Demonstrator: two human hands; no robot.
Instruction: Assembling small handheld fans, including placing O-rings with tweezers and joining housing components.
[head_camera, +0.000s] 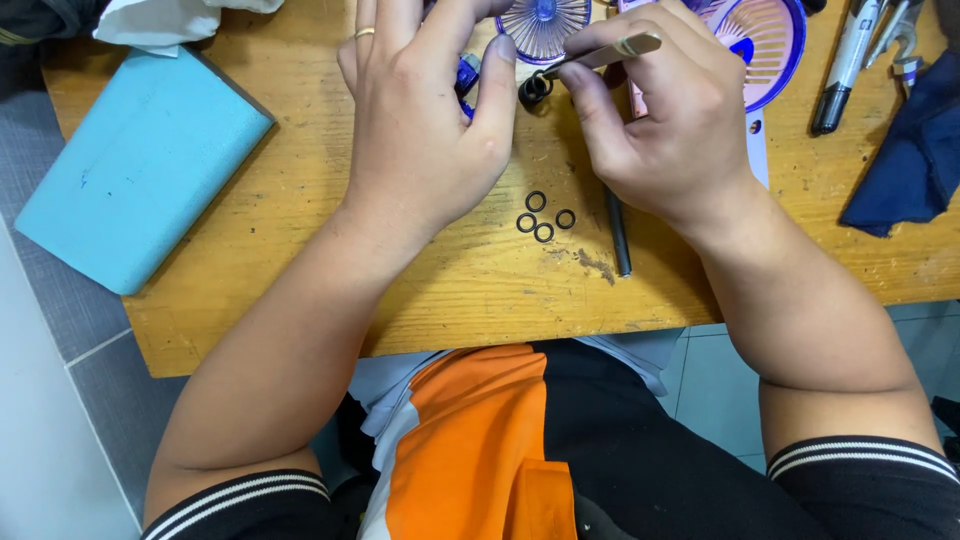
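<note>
The right hand (665, 120) pinches tweezers (600, 55), their tips at a small black ring part (533, 88). The left hand (425, 120) is closed around a blue part (466, 75), thumb beside the ring part. Four black rings (545, 216) lie just below on the wooden worktop (300, 230), near a dark rod (619, 235).

Black rings (541, 216) on my tan wood surface (300, 250); light blue block (140, 165); purple ribbed fan discs (765, 35); gold band (365, 33) on my finger; navy cloth (905, 165); orange-black shirt (480, 450).
</note>
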